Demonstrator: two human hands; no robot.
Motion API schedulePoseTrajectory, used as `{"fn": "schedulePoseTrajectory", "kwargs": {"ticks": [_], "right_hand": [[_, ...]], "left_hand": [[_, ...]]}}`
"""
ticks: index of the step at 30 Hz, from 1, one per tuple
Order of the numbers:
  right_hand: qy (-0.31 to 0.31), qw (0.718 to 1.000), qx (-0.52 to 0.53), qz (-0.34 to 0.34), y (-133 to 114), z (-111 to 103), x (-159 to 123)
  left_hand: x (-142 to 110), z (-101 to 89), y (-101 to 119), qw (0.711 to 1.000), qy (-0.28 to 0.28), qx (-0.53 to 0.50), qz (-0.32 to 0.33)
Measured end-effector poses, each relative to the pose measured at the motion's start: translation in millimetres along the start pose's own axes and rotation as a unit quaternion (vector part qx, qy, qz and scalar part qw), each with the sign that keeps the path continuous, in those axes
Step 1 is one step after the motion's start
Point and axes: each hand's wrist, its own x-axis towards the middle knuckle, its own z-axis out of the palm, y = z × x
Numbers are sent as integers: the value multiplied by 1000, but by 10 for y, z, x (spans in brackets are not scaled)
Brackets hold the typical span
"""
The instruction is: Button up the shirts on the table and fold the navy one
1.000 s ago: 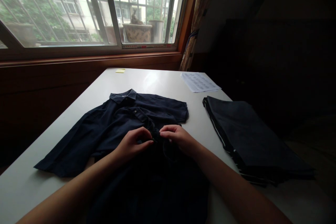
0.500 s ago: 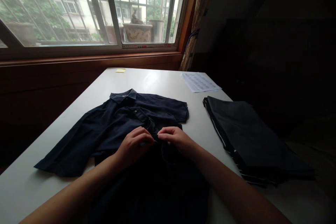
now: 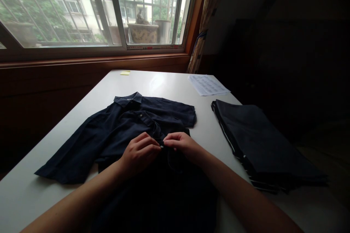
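Note:
A dark navy short-sleeved shirt (image 3: pixel 117 127) lies face up on the white table, its collar (image 3: pixel 128 99) toward the window. Over the front placket, my left hand (image 3: pixel 142 150) pinches the cloth beside a small pale button (image 3: pixel 162 146). My right hand (image 3: pixel 183 145) is closed on the placket edge just right of that button, its fingertips almost meeting the left ones. Another button (image 3: pixel 141 115) shows higher on the placket. The lower part of the shirt is very dark, and the cloth under my fingers is partly hidden.
Right of the shirt lies a stack of folded dark garments (image 3: pixel 257 138) with white-striped edges. Printed papers (image 3: pixel 207 85) rest at the table's far right corner, a yellow sticky note (image 3: pixel 125 72) at the far left. Beyond the white table (image 3: pixel 90 103) is a barred window (image 3: pixel 147 7) with a tied curtain (image 3: pixel 201 40).
The pale button between my fingertips shows more plainly now. Both hands have barely shifted and keep their pinch on the shirt.

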Motion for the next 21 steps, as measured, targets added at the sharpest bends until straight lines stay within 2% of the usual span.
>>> {"fn": "schedulePoseTrajectory", "kwargs": {"ticks": [9, 21], "right_hand": [[2, 1000, 4, -4, -5, 24, -3], [12, 1000, 27, 0, 46, 21, 22]], "left_hand": [[53, -4, 60, 999, -11, 42, -5], [48, 7, 57, 1000, -5, 27, -10]]}}
